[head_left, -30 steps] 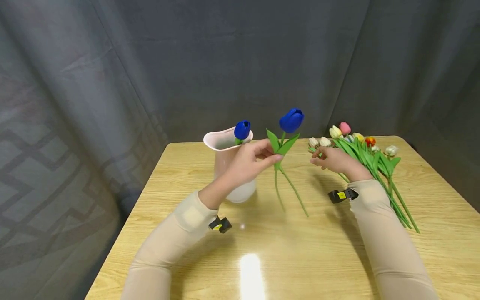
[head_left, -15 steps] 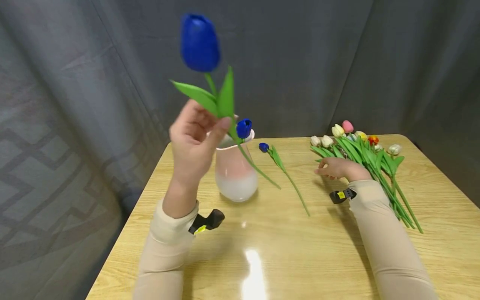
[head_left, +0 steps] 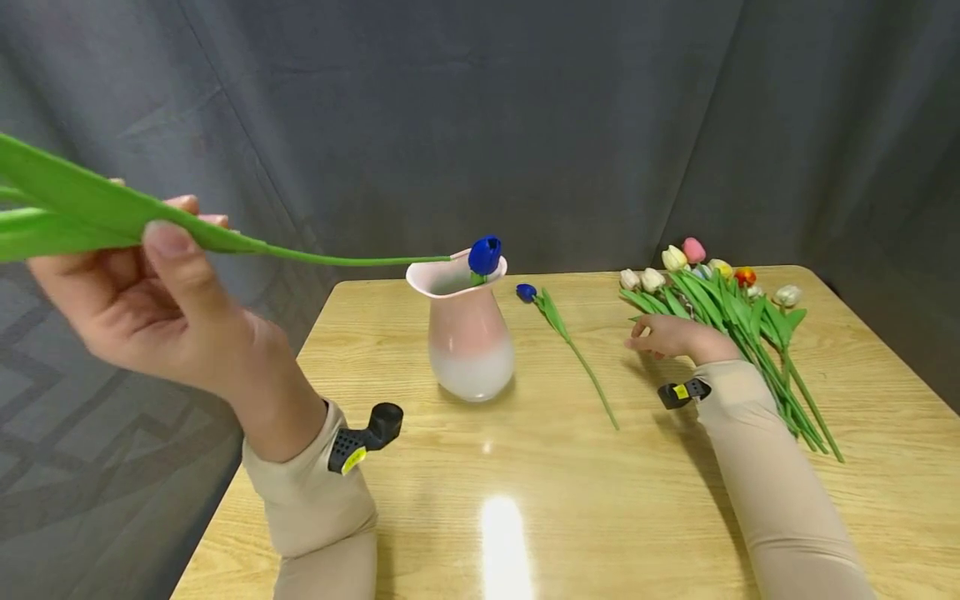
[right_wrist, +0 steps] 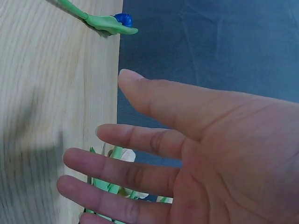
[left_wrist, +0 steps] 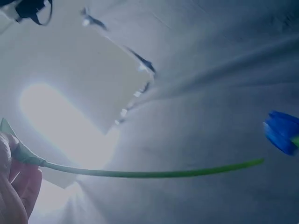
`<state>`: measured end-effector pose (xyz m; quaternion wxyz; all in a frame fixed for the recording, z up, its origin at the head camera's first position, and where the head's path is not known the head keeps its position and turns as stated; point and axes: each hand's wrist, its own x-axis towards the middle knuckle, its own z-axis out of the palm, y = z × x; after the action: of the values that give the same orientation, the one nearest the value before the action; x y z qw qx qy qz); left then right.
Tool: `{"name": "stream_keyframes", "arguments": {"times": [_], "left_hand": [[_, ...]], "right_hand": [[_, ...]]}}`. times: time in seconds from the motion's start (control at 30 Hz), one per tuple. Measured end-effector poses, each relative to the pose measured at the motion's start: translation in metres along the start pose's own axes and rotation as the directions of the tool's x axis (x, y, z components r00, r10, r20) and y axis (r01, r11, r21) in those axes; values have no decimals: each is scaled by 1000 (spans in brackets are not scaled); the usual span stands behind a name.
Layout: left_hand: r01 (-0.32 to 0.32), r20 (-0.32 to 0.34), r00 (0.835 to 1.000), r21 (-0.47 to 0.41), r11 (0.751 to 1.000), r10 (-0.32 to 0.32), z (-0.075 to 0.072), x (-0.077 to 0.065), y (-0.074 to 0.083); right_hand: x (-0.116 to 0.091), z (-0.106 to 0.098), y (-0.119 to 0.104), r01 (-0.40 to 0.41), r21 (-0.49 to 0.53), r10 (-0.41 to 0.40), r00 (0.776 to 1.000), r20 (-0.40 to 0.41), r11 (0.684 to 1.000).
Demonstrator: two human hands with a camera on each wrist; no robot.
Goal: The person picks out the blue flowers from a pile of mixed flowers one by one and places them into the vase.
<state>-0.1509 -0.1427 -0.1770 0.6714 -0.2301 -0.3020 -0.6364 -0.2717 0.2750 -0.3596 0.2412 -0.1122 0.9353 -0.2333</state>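
Note:
My left hand (head_left: 180, 312) is raised at the left of the head view. Its thumb and fingers pinch a tulip (head_left: 112, 208) by the leaf base. That tulip's bloom lies outside the frame; its bare stem (left_wrist: 149, 174) stretches rightward, its tip overlapping the vase's rim in the head view. The pink-and-white vase (head_left: 471, 346) stands upright with one blue tulip (head_left: 485, 256) in its mouth. A second blue tulip (head_left: 553, 317) lies on the table right of the vase. My right hand (head_left: 670, 336) hovers beside the flower pile, fingers loosely extended and holding nothing (right_wrist: 210, 154).
A pile of tulips (head_left: 731, 325) in white, yellow, pink and orange lies at the right of the wooden table (head_left: 585, 517). Grey curtains (head_left: 570, 133) hang behind the table and along its left side.
My left hand first separated one blue tulip from two overlapping ones, then lifted it and swung left, tilting its stem from steep to nearly level. The right hand stays almost still.

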Motion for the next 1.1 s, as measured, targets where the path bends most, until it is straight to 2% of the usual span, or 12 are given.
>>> {"name": "stream_keyframes", "arguments": {"times": [0.07,0.17,0.23,0.27,0.33,0.4,0.47,0.6,0.7,0.77,0.8,1.1], "left_hand": [[45,17,999,17,999,-45,1,-3,-8],[113,99,988,55,992,-118,1,-12,-25],[168,193,963,113,979,-187,-1,-20,-38],[190,256,940,153,970,-224,-2,-25,-45],[224,387,867,259,940,-313,-7,-35,-57],[216,503,766,385,897,-401,-12,-44,-67],[183,579,658,497,848,-481,-17,-52,-74],[100,608,461,688,719,-646,-22,-61,-82],[42,587,338,771,635,-735,-23,-63,-85],[17,578,278,795,606,-767,-22,-64,-86],[3,576,259,802,597,-775,-22,-64,-86],[-138,549,115,834,534,-828,-19,-68,-89]], "right_hand": [[0,0,0,3,8,-3,1000,-1,1000],[-1,0,0,7,20,-7,1000,3,1000],[0,0,1,7,22,-7,1000,6,1000],[0,0,1,7,22,-7,1000,6,1000],[0,1,1,9,18,-9,1000,7,1000],[0,1,2,8,15,-8,1000,6,1000],[1,2,2,12,13,-12,1000,7,1000],[1,4,2,18,17,-18,1000,6,1000],[0,3,2,18,24,-18,1000,6,1000],[0,3,3,19,26,-19,1000,7,999],[0,2,3,22,26,-23,1000,7,999],[3,4,4,28,23,-28,1000,5,999]]}}
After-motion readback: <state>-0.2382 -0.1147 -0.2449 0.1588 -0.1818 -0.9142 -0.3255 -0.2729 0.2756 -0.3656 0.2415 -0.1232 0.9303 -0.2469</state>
